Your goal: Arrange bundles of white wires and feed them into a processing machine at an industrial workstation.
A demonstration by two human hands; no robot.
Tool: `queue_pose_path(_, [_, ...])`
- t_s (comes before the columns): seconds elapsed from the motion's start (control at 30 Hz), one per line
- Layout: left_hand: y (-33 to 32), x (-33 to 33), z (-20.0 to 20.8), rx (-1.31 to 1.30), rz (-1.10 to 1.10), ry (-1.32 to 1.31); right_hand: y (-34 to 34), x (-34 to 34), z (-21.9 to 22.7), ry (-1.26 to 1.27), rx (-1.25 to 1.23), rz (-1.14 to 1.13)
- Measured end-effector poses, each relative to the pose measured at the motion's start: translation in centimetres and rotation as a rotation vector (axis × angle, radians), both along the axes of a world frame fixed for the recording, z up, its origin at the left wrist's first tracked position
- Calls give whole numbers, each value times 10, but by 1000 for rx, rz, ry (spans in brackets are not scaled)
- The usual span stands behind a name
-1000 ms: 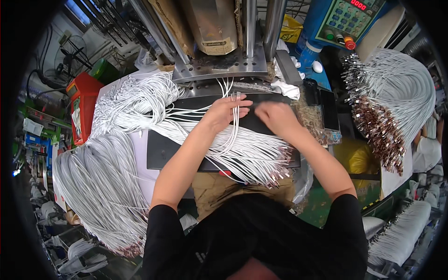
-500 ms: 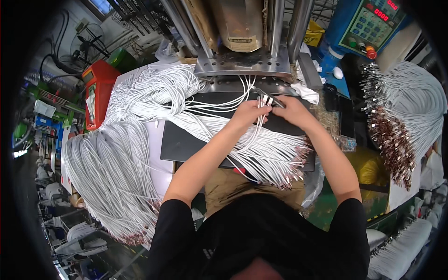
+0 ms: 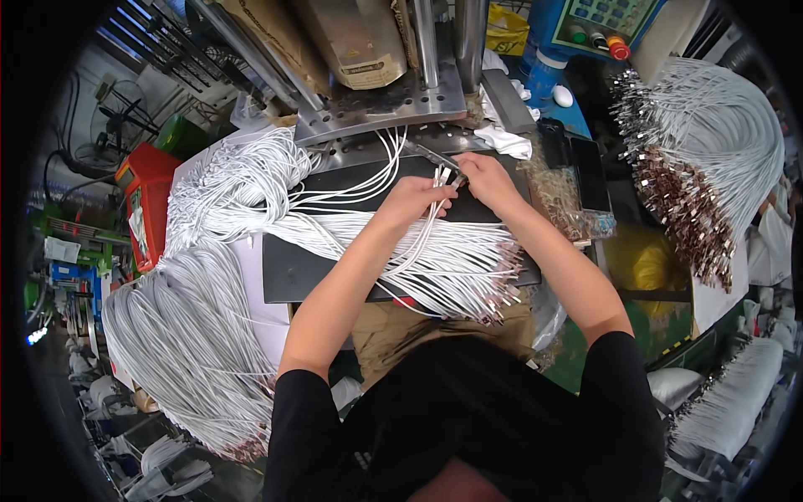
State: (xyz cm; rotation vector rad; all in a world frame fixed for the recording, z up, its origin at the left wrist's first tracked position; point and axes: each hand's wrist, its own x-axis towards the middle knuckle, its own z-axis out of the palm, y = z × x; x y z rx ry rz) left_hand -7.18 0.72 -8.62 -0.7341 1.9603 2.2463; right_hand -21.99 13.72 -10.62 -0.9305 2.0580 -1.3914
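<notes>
My left hand point(image 3: 416, 199) is closed around a few white cables point(image 3: 440, 174); their ends stick up past the fingers toward the press. My right hand point(image 3: 488, 179) is closed on one end of a narrow dark metal bar point(image 3: 437, 156), right beside those cable ends; its exact kind is not clear. Below both hands a thick bundle of white cables point(image 3: 452, 261) with reddish-brown tips lies across a black mat point(image 3: 284, 272). Several cables run from the bundle up to the metal base of the press point(image 3: 381, 115).
Tangled white cables point(image 3: 242, 180) and a long hanging bundle point(image 3: 188, 343) fill the left side. A red container point(image 3: 144, 201) stands behind them. To the right are a phone-like black slab point(image 3: 590, 174), a blue control box point(image 3: 577, 29) and another looped cable bundle point(image 3: 711, 134).
The whole view has shifted, so the press and bench sit further left. My hands remain close together, with the metal bar now angled between the right fingers and the press.
</notes>
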Motion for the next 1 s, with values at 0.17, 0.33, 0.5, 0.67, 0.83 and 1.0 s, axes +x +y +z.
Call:
queue_pose_path(0.17, [6,-2,7,54,87,25,2,-1,-7,-10,-4,23])
queue_pose_path(0.33, [-12,4,-2,44,22,11,6,-14,-1,-140,-74,138])
queue_pose_path(0.5, [-11,-4,5,-13,-78,-72,7,-18,-14,-140,-36,161])
queue_pose_path(0.67, [-5,-4,-1,62,-18,-14,7,-17,-8,-86,-28,234])
queue_pose_path(0.83, [-17,-3,-5,124,-20,-50,11,-11,2,-181,-101,339])
queue_pose_path(1.0, [-3,-6,6,73,4,-38,11,-16,-5,-8,-89,256])
